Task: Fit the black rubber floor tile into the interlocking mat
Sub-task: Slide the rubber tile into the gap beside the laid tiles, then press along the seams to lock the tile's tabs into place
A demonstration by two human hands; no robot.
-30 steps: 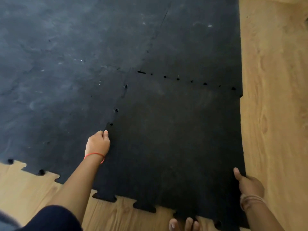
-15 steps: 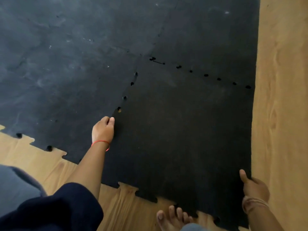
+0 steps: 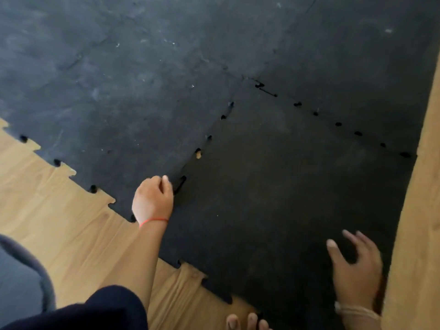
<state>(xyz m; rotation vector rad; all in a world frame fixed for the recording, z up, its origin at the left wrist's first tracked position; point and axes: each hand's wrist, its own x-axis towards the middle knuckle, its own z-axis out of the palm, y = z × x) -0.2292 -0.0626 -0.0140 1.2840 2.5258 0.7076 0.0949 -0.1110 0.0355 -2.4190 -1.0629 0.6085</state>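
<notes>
The black rubber tile (image 3: 297,194) lies at the mat's near right corner. Small gaps show along its left seam (image 3: 198,153) and its far seam (image 3: 338,124). The larger grey-black interlocking mat (image 3: 131,86) spreads to the left and beyond. My left hand (image 3: 153,201), a red thread at its wrist, is curled at the tile's left edge beside a raised dark gap (image 3: 180,184); its fingertips are hidden. My right hand (image 3: 354,265) hovers, blurred, over the tile's near right part with fingers spread and nothing in it.
Wooden floor (image 3: 71,234) shows at the near left, where the mat's toothed edge (image 3: 92,188) ends, and in a strip on the right (image 3: 419,234). My bare toes (image 3: 247,321) rest at the tile's near edge. A dark sleeve (image 3: 95,310) fills the bottom left.
My right hand has let go of the tile's right edge and moved up over the tile, fingers spread. The view has swung right and closer. My left hand stays at the seam.
</notes>
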